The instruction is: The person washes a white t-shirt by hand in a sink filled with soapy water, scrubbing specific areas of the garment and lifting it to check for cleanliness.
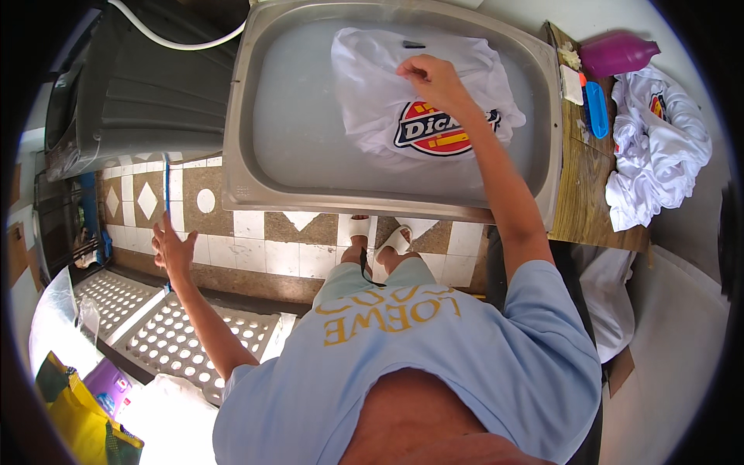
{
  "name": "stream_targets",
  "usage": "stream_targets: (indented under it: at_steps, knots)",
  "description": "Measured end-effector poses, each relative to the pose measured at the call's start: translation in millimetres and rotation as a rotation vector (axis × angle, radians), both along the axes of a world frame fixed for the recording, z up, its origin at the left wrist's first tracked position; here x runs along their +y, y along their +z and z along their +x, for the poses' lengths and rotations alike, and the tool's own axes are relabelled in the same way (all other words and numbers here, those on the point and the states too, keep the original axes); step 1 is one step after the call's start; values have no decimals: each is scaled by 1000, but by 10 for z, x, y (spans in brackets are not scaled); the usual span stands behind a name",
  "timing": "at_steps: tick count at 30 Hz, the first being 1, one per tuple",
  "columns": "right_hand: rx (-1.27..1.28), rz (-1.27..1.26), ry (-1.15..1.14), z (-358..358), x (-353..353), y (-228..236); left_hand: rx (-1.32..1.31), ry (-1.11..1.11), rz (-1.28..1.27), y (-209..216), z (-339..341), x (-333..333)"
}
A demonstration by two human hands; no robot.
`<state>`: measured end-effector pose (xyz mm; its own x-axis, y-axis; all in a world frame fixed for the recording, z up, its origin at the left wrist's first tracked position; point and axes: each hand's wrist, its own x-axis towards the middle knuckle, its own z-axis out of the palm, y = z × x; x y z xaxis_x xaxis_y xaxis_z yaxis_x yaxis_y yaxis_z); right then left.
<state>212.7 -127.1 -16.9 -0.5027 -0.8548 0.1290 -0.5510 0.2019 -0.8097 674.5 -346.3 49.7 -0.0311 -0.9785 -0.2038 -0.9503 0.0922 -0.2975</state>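
A white T-shirt (372,93) with a red, yellow and dark blue printed emblem lies in the cloudy water of a steel sink (349,203). Over the shirt is my right hand (434,81), fingers curled in and closed; whether cloth is between them is hidden. A small dark label (414,45) shows on the shirt just beyond that hand. Away to the left, my left hand (174,246) hangs above the floor, its fingers spread and holding nothing. Closest to it is a thin blue pole (167,186), which seems to pass behind the fingers.
Right of the sink, a wooden ledge (583,186) bears a blue brush (597,110), a white block (572,85), a purple bottle (620,53) and bunched white clothes (659,147). A dark grey bin (155,93) stands left. Perforated mats (186,333) and a yellow bag (81,411) lie lower left.
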Motion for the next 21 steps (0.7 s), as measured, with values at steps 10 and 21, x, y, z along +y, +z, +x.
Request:
stream_targets:
  at_steps: [10,21]
  knots:
    - [456,110,-81,123,388,-58,1488,-588,343,-112,-1357,565]
    - [-304,163,-93,-107,473,-143,1363,-974,675,-787,-3482,1218]
